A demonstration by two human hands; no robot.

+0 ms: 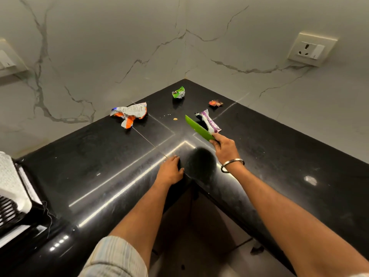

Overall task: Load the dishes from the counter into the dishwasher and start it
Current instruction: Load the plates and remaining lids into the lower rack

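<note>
My right hand [224, 147] grips the handle of a knife with a bright green blade [196, 128], held over the black corner counter [99, 156] with the blade pointing up and away to the left. The blade tip hovers beside a purple wrapper [209, 121]. My left hand [170, 170] rests palm down on the counter's inner corner edge and holds nothing. No dishes and no dishwasher are in view.
Crumpled wrappers lie on the counter: an orange-and-white one [129, 114], a green one [178, 92], a small red one [216, 103]. A crumb [175, 118] lies between them. A wall socket [311, 49] is at right. An appliance with a white cloth [12, 186] stands at far left.
</note>
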